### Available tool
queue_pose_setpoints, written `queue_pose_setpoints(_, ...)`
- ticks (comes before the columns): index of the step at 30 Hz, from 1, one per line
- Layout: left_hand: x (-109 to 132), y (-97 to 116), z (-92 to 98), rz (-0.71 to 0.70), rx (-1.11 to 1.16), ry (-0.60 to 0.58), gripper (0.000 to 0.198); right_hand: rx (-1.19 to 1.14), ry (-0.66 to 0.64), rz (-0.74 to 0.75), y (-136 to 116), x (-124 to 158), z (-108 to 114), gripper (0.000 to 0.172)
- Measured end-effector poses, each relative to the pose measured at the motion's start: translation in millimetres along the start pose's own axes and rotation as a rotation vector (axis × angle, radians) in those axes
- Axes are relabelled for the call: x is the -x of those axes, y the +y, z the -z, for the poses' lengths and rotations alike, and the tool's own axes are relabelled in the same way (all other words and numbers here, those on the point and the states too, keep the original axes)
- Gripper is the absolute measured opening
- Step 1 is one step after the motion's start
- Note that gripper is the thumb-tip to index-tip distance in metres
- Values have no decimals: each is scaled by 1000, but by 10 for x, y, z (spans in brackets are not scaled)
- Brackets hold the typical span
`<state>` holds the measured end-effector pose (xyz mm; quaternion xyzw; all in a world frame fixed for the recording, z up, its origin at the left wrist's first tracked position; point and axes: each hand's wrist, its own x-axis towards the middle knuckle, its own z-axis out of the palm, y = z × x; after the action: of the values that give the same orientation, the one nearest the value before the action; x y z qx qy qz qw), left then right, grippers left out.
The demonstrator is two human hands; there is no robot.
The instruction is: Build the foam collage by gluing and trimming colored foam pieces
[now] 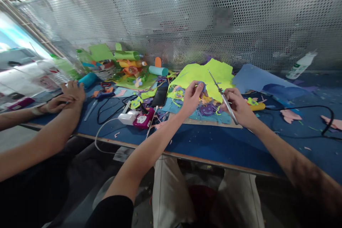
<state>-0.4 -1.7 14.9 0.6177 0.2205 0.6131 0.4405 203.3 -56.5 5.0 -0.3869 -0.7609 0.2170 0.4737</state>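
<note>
My left hand is closed in a pinch on a small purple foam piece, held just above a board covered with coloured foam cut-outs. My right hand is wrapped round a thin metal-tipped tool whose point slants up and to the left over a lime-green foam sheet. Both hands hover over the blue table, close to each other.
Another person's two hands rest on the table at the left. A black phone, a pink gadget, a white charger and cables lie mid-left. Foam rolls and bottles stand at the back. A white bottle leans at the right by the perforated metal wall.
</note>
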Motion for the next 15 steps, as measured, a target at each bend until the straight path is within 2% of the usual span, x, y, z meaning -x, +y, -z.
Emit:
queue_pose_setpoints(5,-4,-12,12,-14,-15,-7,39,97,57,61,90,1,42,40)
queue_pose_setpoints(10,-17,9,30,-14,-36,8,42,292,-73,170,97,-14,240,40)
queue_pose_setpoints(15,-34,-1,53,-1,-62,23,45,383,-32,193,64,-34,353,39)
